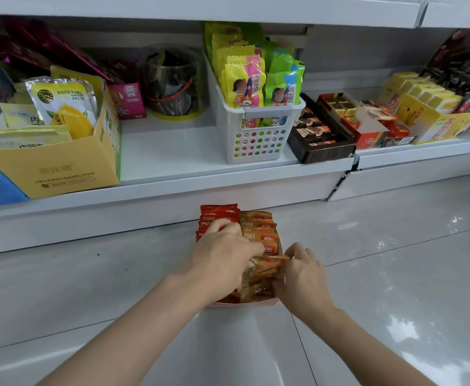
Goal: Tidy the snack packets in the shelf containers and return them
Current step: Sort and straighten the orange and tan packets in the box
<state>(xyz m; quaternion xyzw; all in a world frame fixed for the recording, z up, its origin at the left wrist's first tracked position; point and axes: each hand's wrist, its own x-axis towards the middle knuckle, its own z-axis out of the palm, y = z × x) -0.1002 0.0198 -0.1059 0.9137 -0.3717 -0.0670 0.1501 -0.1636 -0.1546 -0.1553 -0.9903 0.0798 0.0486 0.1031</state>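
Note:
A snack container [258, 303] stands on the floor in front of the shelf, filled with a row of red packets [218, 211] on the left and a row of orange-brown packets [257, 222] on the right. My left hand [222, 257] lies over the packets, fingers curled in among them. My right hand [302, 270] pinches an orange-brown packet [277, 258] at the container's right side. The near packets lie tilted and partly hidden under my hands.
On the shelf [172, 151] stand a yellow carton [55, 168] of lemon packets at left, a clear tub [176, 82], a white basket [256, 135] of yellow and green packets, a dark chocolate tray [323, 151] and more boxes at right. Glossy tiled floor [395, 246] surrounds the container.

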